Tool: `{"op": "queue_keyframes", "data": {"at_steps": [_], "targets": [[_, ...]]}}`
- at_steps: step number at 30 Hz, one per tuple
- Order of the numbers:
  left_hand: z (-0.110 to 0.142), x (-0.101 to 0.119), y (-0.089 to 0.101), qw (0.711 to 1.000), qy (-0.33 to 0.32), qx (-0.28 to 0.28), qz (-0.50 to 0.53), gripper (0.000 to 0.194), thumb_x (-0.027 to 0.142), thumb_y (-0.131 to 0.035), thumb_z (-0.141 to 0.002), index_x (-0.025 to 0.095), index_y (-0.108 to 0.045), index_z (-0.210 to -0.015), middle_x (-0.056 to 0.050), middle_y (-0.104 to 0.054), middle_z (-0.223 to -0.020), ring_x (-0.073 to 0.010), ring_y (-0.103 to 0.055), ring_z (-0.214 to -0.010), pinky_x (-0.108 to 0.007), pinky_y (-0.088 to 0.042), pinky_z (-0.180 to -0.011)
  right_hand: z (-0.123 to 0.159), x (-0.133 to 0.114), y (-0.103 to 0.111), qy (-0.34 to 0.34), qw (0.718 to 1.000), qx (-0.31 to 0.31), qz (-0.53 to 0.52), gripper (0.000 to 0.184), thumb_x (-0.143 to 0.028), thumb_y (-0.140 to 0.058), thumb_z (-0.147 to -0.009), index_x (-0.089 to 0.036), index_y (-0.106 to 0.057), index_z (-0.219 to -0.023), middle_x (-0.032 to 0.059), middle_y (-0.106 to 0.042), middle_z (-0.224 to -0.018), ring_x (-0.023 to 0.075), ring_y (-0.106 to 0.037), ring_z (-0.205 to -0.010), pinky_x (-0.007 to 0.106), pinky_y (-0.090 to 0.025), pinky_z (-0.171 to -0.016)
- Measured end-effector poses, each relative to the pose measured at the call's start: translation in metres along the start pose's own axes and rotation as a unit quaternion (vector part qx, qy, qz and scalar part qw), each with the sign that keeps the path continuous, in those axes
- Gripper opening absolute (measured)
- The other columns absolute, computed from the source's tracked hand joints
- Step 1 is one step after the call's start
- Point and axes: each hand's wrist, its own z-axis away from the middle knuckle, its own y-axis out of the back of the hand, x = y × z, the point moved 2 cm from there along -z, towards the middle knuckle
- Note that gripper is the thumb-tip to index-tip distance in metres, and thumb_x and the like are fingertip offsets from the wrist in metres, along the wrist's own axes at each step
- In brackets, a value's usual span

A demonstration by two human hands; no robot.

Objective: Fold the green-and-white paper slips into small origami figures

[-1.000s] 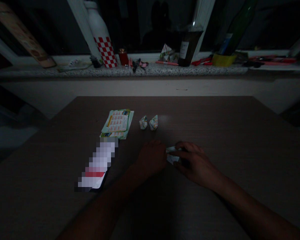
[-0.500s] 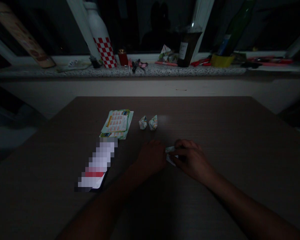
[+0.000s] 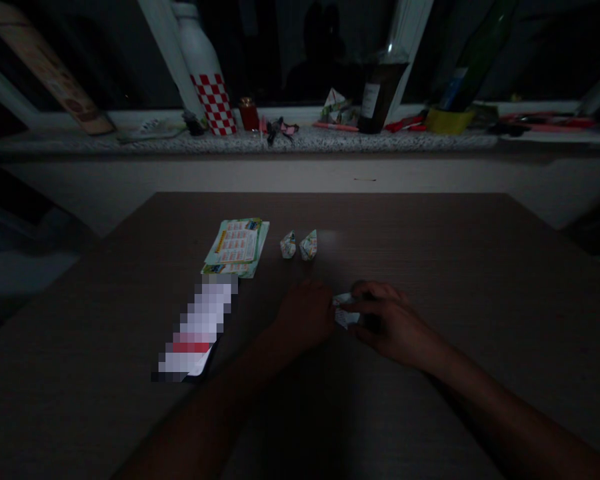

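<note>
Between my hands a small folded piece of printed paper lies at the table's middle. My left hand is closed at the paper's left edge, its fingertips mostly hidden in the dim light. From the right, my right hand grips the paper, index finger across its top and thumb near the lower edge. Just beyond them stand two small folded paper shapes, a left one and a right one. A stack of printed paper sheets lies to the left, with a lit phone in front of it.
The wooden table reaches a white wall below a granite sill. On the sill stand a red-checked bottle, a small red jar, a dark cup, a green bottle in a yellow tape roll and several pens.
My right thumb has drawn back slightly from the paper, and the index finger now rests over it, showing more of its surface. The left hand stays put. The view has shifted slightly.
</note>
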Motion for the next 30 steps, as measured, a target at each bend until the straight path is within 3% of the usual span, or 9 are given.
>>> {"op": "queue_keyframes", "data": {"at_steps": [4,9,16,30], "targets": [[0.002,0.001,0.002,1.000,-0.005,0.005,0.000,0.017,0.027,-0.047,-0.085,0.015,-0.060,-0.084,-0.008,-0.063,-0.090,-0.0229,-0.058,-0.086,-0.035,-0.044,-0.075,-0.001,0.000,0.000,-0.002,1.000,0.005,-0.006,0.037,-0.024,-0.070,-0.071,-0.032,-0.068,-0.107,0.0044,-0.058,-0.113,0.0272,-0.052,-0.108,0.045,-0.038,-0.091],[0.007,0.004,0.005,1.000,0.011,0.000,-0.001,0.034,0.046,-0.057,-0.078,0.015,-0.060,-0.089,-0.011,-0.061,-0.098,-0.0283,-0.055,-0.095,-0.041,-0.044,-0.081,-0.001,0.000,-0.001,-0.002,1.000,0.009,-0.017,0.036,-0.024,-0.071,-0.071,-0.033,-0.068,-0.106,0.0039,-0.059,-0.111,0.0265,-0.053,-0.106,0.045,-0.038,-0.091],[0.007,0.006,0.007,0.999,0.035,-0.018,-0.007,0.042,0.055,-0.056,-0.077,0.016,-0.061,-0.090,-0.012,-0.060,-0.100,-0.0296,-0.054,-0.098,-0.042,-0.042,-0.083,0.000,0.000,0.000,0.003,1.000,0.004,-0.020,0.037,-0.024,-0.071,-0.073,-0.035,-0.067,-0.108,0.0040,-0.058,-0.114,0.0268,-0.052,-0.108,0.045,-0.038,-0.092],[0.001,-0.006,0.013,0.996,0.072,-0.055,0.011,0.023,0.036,-0.057,-0.076,0.016,-0.062,-0.087,-0.011,-0.064,-0.097,-0.0263,-0.059,-0.092,-0.034,-0.046,-0.077,0.000,0.001,0.001,-0.006,1.000,-0.012,-0.018,0.037,-0.025,-0.068,-0.075,-0.034,-0.066,-0.110,0.0046,-0.057,-0.116,0.0266,-0.051,-0.110,0.044,-0.037,-0.092]]}}
